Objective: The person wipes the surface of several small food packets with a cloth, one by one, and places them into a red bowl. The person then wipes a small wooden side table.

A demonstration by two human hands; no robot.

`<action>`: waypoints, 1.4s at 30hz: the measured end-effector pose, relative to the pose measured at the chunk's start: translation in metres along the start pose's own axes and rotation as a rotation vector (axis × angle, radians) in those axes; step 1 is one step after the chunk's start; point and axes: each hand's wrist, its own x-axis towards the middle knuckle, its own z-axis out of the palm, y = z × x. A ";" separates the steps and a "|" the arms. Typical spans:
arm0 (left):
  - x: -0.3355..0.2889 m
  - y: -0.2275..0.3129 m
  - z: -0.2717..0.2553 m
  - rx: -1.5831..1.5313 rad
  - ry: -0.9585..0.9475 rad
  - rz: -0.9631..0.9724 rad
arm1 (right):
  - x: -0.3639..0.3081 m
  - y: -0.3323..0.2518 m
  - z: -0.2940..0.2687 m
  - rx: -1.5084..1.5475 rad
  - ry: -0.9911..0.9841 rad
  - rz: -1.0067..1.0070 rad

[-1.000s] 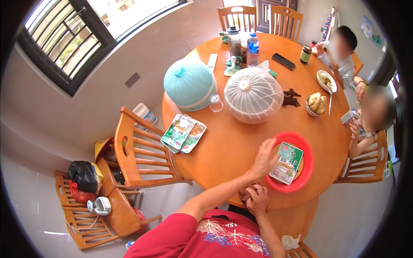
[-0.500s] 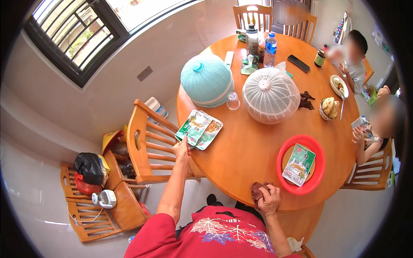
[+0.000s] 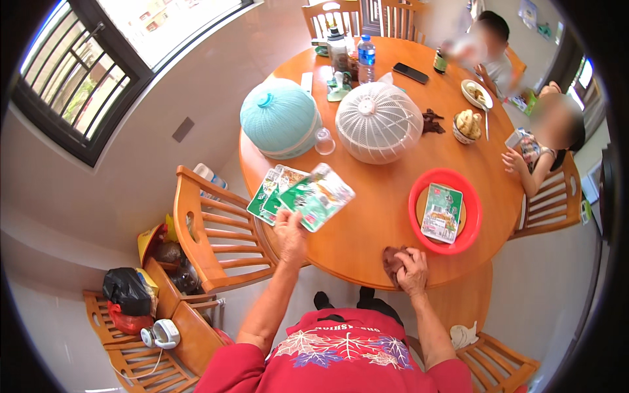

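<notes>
My left hand (image 3: 290, 236) is closed on the lower corner of a flat green-and-white food packet (image 3: 321, 196), lifted a little above the round table. Beneath and beside it, more such packets (image 3: 261, 194) lie overlapping near the table's left edge. My right hand (image 3: 413, 270) rests at the front edge, its fingers gripping a crumpled brown cloth (image 3: 393, 263). Just beyond that hand stands a red plastic basin (image 3: 477, 226). Inside it, another green-and-white packet (image 3: 443, 213) lies on a round tan board.
Two mesh domes, one blue (image 3: 278, 121) and one white (image 3: 380, 124), stand farther back beside a small clear cup (image 3: 324, 141). Bottles, a phone (image 3: 411, 73) and bowls of food (image 3: 468, 126) are behind them. Two people sit at the right. A wooden chair (image 3: 216, 229) touches the left side.
My left hand has raised one packet off the pile and moved it right. My right hand keeps hold of the cloth. The whole view has shifted.
</notes>
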 end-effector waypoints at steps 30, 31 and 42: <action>-0.049 -0.100 -0.083 0.118 -0.177 -0.586 | 0.088 -0.062 0.120 -0.399 0.319 0.206; -0.050 -0.101 -0.084 0.119 -0.175 -0.596 | 0.084 -0.070 0.121 -0.336 0.294 0.175; -0.048 -0.090 -0.080 0.082 -0.207 -0.624 | 0.066 -0.105 0.128 0.031 -0.089 -0.334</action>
